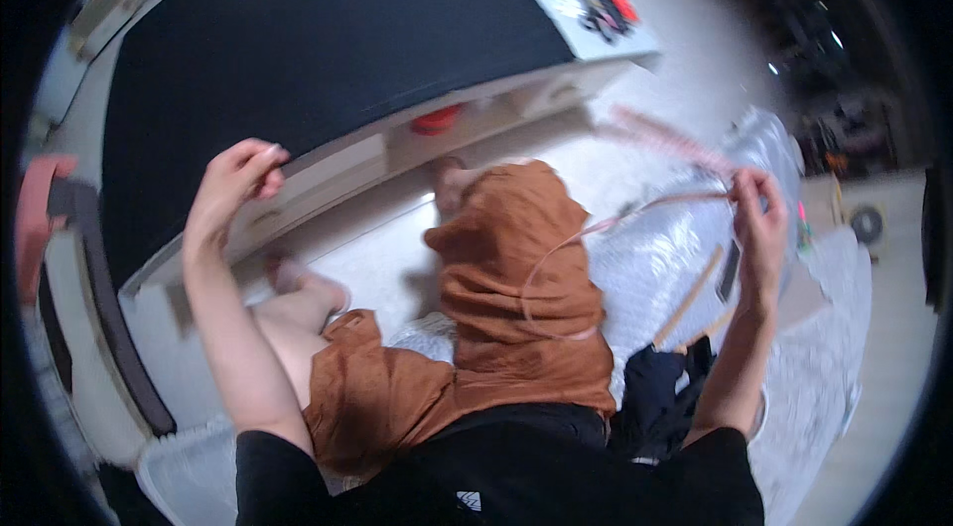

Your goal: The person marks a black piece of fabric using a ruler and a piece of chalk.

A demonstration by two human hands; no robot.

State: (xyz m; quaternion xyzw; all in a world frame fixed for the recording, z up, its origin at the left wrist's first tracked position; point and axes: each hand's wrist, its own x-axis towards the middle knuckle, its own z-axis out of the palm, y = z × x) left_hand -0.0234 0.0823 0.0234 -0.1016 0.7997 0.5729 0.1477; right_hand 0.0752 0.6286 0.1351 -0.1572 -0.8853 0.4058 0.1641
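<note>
My right hand, raised at the right, pinches a long pink tape, probably a soft tape measure. One stretch of it loops down over the brown cloth on my lap. Another stretch swings up and left from the fingers, blurred by motion. Near the front edge of the black-topped table, my left hand is curled with thumb and fingers together, and nothing shows in it.
Scissors and small tools lie on the table's white right end. A red object sits in the open shelf below. Clear plastic wrapping, wooden strips and dark fabric are at my right. A translucent bin stands lower left.
</note>
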